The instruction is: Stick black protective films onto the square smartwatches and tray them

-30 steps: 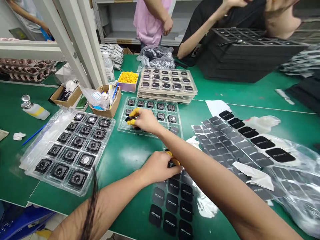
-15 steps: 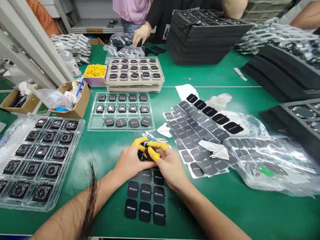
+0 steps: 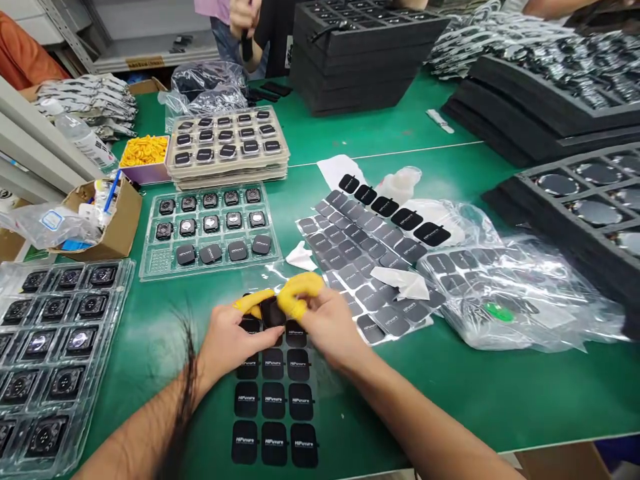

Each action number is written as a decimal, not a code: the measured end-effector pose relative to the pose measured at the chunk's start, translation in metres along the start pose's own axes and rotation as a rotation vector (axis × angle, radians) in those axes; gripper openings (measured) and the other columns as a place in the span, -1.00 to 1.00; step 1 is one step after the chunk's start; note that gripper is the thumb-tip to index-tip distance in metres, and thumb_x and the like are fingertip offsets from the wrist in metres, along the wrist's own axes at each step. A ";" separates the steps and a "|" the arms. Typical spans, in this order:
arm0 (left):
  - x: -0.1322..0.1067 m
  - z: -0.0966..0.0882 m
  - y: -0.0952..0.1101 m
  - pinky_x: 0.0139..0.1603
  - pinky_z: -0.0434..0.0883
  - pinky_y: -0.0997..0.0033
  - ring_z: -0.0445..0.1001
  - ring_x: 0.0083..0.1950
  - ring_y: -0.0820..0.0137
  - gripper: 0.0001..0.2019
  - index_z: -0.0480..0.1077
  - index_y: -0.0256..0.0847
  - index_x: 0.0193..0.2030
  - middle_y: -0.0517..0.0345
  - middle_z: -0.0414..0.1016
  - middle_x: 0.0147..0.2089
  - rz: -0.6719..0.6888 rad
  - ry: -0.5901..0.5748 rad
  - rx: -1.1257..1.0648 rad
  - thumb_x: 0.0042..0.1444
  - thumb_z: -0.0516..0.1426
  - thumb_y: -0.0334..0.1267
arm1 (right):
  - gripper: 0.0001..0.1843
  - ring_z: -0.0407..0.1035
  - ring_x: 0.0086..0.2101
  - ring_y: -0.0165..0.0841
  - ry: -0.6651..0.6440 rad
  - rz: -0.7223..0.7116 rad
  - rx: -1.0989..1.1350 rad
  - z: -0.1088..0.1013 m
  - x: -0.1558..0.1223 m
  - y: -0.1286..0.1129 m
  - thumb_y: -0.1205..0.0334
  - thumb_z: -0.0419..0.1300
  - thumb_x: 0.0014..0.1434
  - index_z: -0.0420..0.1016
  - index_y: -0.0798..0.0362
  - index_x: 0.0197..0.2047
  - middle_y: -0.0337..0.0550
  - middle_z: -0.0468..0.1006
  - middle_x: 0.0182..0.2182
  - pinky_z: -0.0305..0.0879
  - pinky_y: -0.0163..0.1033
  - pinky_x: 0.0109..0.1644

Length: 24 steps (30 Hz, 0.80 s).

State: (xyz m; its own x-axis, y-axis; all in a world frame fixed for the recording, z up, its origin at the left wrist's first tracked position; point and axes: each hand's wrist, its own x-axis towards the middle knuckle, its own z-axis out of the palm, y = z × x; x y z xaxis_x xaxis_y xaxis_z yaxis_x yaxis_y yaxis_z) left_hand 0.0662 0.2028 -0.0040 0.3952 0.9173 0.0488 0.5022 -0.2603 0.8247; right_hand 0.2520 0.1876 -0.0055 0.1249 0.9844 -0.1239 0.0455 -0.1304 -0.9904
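Observation:
My left hand and my right hand meet low in the middle of the view, their fingertips in yellow finger cots. Between them they pinch a small black rounded-square pad, partly hidden by the fingers. Just below my hands lies a sheet of black pads printed "HiFuture", its top row partly covered by them. Up ahead, a clear blister tray of square watch bodies has several black pads in its front row.
A clear tray of watch bodies lies to the left, and grey pad sheets and a plastic bag to the right. Black foam trays stack at the right and back. A co-worker's hand shows at the far side. A lock of hair hangs before the camera.
My right hand has come from the blister tray down to the pad sheet and now pinches the pad with my left. The whole view has turned, sliding the table leftward.

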 end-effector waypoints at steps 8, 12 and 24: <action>0.003 -0.004 -0.010 -0.02 0.58 0.31 0.65 -0.11 0.23 -0.46 0.53 -0.18 0.06 0.09 0.68 -0.14 -0.204 -0.128 -0.375 -0.13 0.41 -0.21 | -0.64 0.43 -0.24 -0.17 0.066 -0.190 -0.689 -0.033 0.047 0.009 0.03 0.36 0.11 0.61 -0.02 -0.05 -0.06 0.57 -0.20 0.35 -0.09 -0.23; 0.004 -0.003 -0.013 0.05 0.56 0.25 0.64 -0.07 0.21 -0.46 0.54 -0.16 0.06 0.05 0.67 -0.09 -0.219 -0.106 -0.389 -0.13 0.43 -0.20 | -0.67 0.41 -0.05 -0.07 0.247 -0.370 -0.873 -0.034 0.058 0.020 0.11 0.20 0.27 0.59 -0.01 0.05 0.06 0.51 -0.04 0.41 0.02 -0.08; 0.004 -0.002 -0.013 -0.32 0.47 0.43 0.57 -0.31 0.34 -0.52 0.58 -0.14 0.04 0.19 0.66 -0.31 -0.162 -0.113 -0.203 -0.08 0.38 -0.15 | -0.73 0.48 -0.38 -0.32 0.125 -0.435 -0.362 -0.055 0.029 -0.002 0.09 0.37 0.17 0.49 -0.05 -0.10 -0.20 0.58 -0.32 0.45 -0.16 -0.28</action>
State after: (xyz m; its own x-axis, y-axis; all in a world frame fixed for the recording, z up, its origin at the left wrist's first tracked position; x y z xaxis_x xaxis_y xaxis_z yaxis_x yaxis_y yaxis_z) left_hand 0.0598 0.2106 -0.0137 0.4111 0.8997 -0.1465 0.4061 -0.0369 0.9131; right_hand 0.3103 0.2099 -0.0042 0.1339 0.9379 0.3199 0.4519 0.2295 -0.8620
